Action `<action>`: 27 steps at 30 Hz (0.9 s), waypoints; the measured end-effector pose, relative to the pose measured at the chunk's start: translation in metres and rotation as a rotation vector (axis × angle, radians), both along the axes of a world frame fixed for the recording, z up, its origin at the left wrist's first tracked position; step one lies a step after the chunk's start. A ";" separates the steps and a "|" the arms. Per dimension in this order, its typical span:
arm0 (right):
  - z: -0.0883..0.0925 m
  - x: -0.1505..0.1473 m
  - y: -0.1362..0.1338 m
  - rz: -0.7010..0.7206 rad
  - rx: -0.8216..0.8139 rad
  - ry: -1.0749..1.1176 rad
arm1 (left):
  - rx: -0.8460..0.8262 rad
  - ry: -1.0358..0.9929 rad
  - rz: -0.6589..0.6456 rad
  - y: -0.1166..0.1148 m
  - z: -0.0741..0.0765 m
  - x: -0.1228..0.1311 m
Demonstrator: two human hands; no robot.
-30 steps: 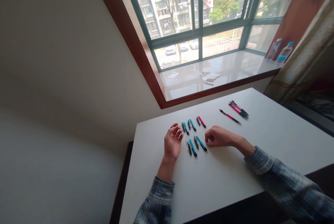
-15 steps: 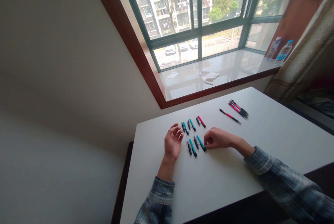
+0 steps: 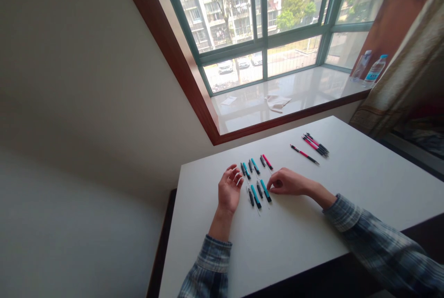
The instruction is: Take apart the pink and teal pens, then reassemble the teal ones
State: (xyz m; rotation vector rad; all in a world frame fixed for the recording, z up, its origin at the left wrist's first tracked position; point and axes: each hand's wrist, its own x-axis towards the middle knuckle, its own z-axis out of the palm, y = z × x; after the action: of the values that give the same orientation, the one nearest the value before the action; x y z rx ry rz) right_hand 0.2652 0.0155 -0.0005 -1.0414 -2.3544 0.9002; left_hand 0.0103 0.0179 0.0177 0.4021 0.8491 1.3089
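1. Nearest us, low in the centre of the frame, our left hand [image 3: 229, 192] lies palm up on the table [image 3: 312, 242]. Its fingers are loosely curled and it holds nothing.
2. Just right of it, between both hands, lies a teal pen [image 3: 266, 190].
3. Our right hand [image 3: 286, 181] is curled with its fingertips against that pen's right side. We cannot tell whether it pinches the pen.
4. A second pen [image 3: 255, 196] lies parallel, just to the left.
5. Farther up sits a short row of pens [image 3: 255, 165], and pink pens [image 3: 315, 144] lie well apart toward the upper right.
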 end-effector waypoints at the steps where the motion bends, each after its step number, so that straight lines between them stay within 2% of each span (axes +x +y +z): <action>1: 0.000 0.000 0.000 -0.011 0.003 -0.003 | 0.001 0.000 -0.001 0.000 0.000 0.000; 6: -0.002 -0.001 -0.001 -0.031 0.019 -0.006 | 0.004 -0.004 0.002 0.000 0.001 0.000; 8: -0.005 0.001 0.001 -0.084 0.044 0.017 | 0.007 -0.007 0.009 0.000 0.002 -0.001; 10: -0.007 0.007 0.005 -0.200 0.102 0.056 | 0.009 -0.010 0.011 0.000 0.002 -0.002; 14: -0.013 0.033 0.020 -0.531 0.267 0.081 | 0.010 -0.005 0.003 -0.002 0.002 0.000; 18: -0.025 0.069 0.037 -0.886 0.365 0.014 | 0.019 0.006 -0.006 -0.004 0.002 0.003; 20: -0.032 0.084 0.042 -0.989 0.382 -0.068 | 0.028 0.011 -0.013 -0.004 0.002 0.005; 24: -0.042 0.097 0.043 -1.005 0.237 -0.142 | 0.050 0.042 -0.008 -0.005 0.004 0.007; 27: -0.040 0.093 0.042 -0.992 0.175 -0.069 | 0.096 0.117 -0.001 -0.006 0.005 0.007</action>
State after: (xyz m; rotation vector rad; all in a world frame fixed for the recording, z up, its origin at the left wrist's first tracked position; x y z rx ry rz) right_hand 0.3585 0.0577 -0.0402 -1.8820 -1.5528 0.2650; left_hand 0.0177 0.0115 0.0222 0.5593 0.8847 1.3385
